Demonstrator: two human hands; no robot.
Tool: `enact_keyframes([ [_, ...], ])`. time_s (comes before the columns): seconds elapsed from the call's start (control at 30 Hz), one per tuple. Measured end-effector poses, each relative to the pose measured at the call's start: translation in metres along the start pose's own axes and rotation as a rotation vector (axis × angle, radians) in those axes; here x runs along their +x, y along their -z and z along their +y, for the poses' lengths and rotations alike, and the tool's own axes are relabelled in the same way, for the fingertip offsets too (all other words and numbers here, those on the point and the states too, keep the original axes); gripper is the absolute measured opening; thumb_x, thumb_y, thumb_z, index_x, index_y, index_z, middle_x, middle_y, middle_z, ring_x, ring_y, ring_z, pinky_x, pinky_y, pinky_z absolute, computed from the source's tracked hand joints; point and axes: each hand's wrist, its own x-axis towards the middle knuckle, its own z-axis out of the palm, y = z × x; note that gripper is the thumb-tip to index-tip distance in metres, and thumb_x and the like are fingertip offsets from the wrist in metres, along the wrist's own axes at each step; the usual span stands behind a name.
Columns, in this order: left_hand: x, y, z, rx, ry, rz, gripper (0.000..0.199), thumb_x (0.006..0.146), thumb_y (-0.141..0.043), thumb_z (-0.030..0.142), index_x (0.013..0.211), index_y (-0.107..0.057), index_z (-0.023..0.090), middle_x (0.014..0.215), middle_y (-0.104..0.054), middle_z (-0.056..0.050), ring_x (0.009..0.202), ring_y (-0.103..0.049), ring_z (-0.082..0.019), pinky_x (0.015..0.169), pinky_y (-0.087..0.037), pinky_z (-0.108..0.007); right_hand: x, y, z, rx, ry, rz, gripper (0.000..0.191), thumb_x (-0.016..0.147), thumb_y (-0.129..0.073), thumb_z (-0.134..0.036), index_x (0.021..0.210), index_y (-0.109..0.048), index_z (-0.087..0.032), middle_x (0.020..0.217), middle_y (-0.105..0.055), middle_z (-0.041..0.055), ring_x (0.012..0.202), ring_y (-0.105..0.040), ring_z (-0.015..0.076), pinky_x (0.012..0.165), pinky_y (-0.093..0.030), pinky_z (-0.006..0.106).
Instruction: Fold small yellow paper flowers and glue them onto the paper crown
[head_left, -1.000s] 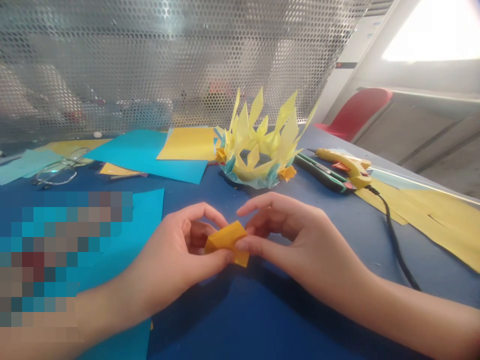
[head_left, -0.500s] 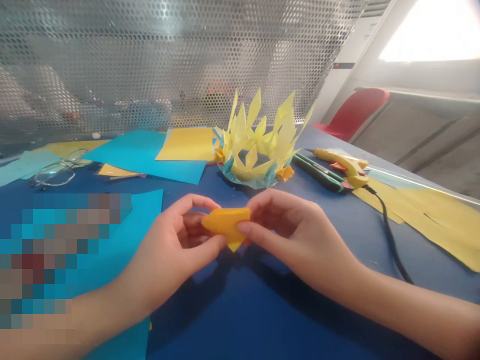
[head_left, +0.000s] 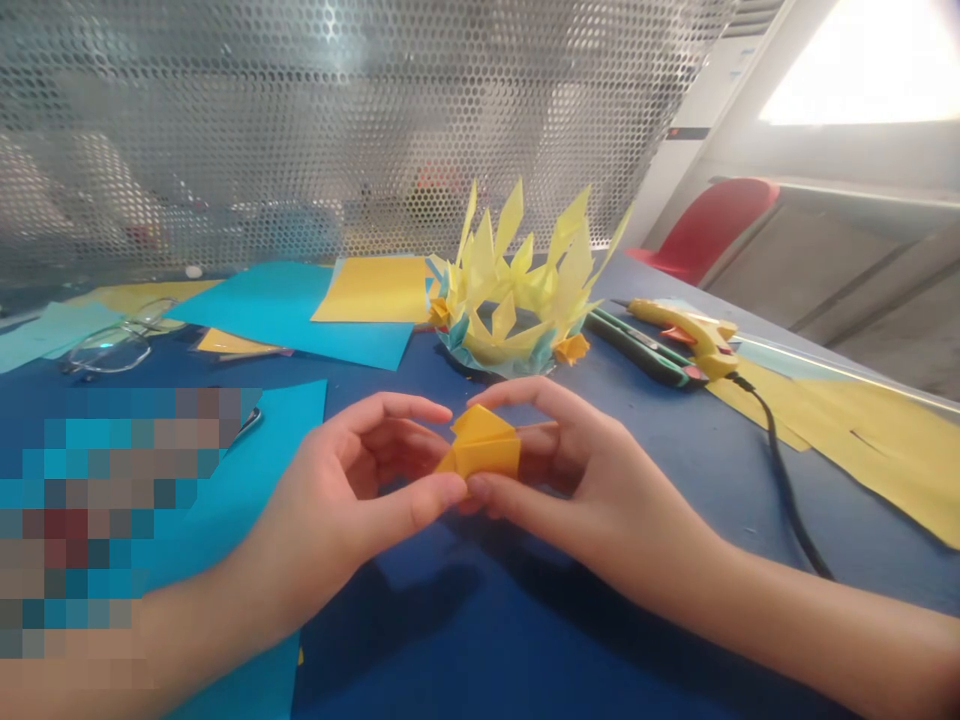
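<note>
A small folded orange paper piece (head_left: 484, 450) is pinched between both my hands above the blue table (head_left: 525, 620). My left hand (head_left: 360, 495) grips its lower left edge with thumb and fingers. My right hand (head_left: 592, 475) holds its right side, index finger arched over the top. Behind them stands a spiky yellow and light-blue paper crown (head_left: 517, 290).
Blue paper sheets (head_left: 292, 310) and a yellow sheet (head_left: 375, 288) lie at the back, with glasses (head_left: 112, 345) at the left. A yellow glue gun (head_left: 686, 328) with a black cord (head_left: 787, 480), a green cutter (head_left: 645, 352) and yellow paper strips (head_left: 885, 440) lie right. A perforated metal screen (head_left: 300, 120) backs the table.
The orange piece has been turned and refolded between my fingers, from a flat wedge to a peaked shape standing upright. My hands stayed together in the same spot.
</note>
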Motion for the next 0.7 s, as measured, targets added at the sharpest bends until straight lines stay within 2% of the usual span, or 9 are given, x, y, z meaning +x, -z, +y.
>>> enact_keyframes([
  [0.07,0.001,0.0,0.0,0.005,-0.002,-0.028,0.02,0.072,-0.082,0.021,0.087,-0.07,0.024,0.071,-0.074,0.005,0.069,-0.072,-0.012,0.067,-0.057,-0.018,-0.001,0.001,0.002,0.004,-0.009,-0.033,0.026,0.079,-0.07,-0.018,0.1,-0.055,-0.021,0.078,-0.075,0.0003,0.073,-0.075,0.0167,0.065,-0.058,0.024],
  [0.17,0.003,0.0,-0.001,0.042,-0.013,-0.001,0.016,0.075,-0.08,0.02,0.087,-0.07,0.024,0.062,-0.067,0.008,0.063,-0.068,-0.009,0.065,-0.055,-0.014,-0.002,0.001,0.004,-0.064,0.004,-0.079,0.018,0.081,-0.069,-0.022,0.096,-0.059,-0.02,0.081,-0.075,0.0018,0.074,-0.074,0.0171,0.067,-0.058,0.026],
  [0.3,0.003,0.001,-0.004,0.084,-0.066,0.009,0.032,0.076,-0.078,0.019,0.105,-0.071,0.03,0.062,-0.062,0.008,0.063,-0.064,-0.008,0.065,-0.054,-0.014,-0.003,0.002,0.002,-0.143,0.021,-0.093,0.013,0.085,-0.066,-0.028,0.094,-0.065,-0.018,0.078,-0.073,0.0016,0.068,-0.069,0.0153,0.064,-0.055,0.026],
  [0.43,-0.001,0.002,-0.006,0.131,-0.095,-0.005,0.043,0.078,-0.075,0.02,0.116,-0.07,0.038,0.067,-0.058,0.007,0.066,-0.059,-0.01,0.064,-0.054,-0.016,0.0,0.003,0.0,-0.289,0.087,-0.023,0.014,0.085,-0.066,-0.029,0.076,-0.07,-0.018,0.081,-0.07,0.0031,0.069,-0.061,0.0134,0.063,-0.051,0.024],
  [0.5,-0.003,0.001,-0.005,0.154,-0.103,-0.011,0.044,0.079,-0.073,0.02,0.118,-0.069,0.04,0.068,-0.056,0.007,0.065,-0.057,-0.009,0.065,-0.054,-0.015,0.0,0.004,-0.001,-0.286,0.045,-0.046,0.016,0.081,-0.07,-0.029,0.071,-0.069,-0.017,0.073,-0.065,0.0013,0.062,-0.054,0.011,0.055,-0.046,0.022],
  [0.6,-0.006,-0.001,-0.005,0.181,-0.131,0.017,0.042,0.081,-0.071,0.02,0.117,-0.067,0.041,0.069,-0.055,0.008,0.065,-0.057,-0.009,0.065,-0.052,-0.013,0.0,0.006,-0.001,-0.12,-0.119,-0.138,0.019,0.076,-0.077,-0.03,0.069,-0.065,-0.016,0.059,-0.057,-0.004,0.053,-0.046,0.0074,0.046,-0.037,0.018],
  [0.7,-0.007,-0.002,-0.006,0.226,-0.183,0.054,0.029,0.084,-0.07,0.024,0.108,-0.065,0.041,0.072,-0.057,0.008,0.068,-0.059,-0.01,0.066,-0.052,-0.015,0.0,0.007,-0.001,0.048,-0.226,-0.178,0.019,0.073,-0.08,-0.028,0.071,-0.066,-0.016,0.062,-0.062,-0.0037,0.054,-0.05,0.0064,0.046,-0.037,0.015],
])
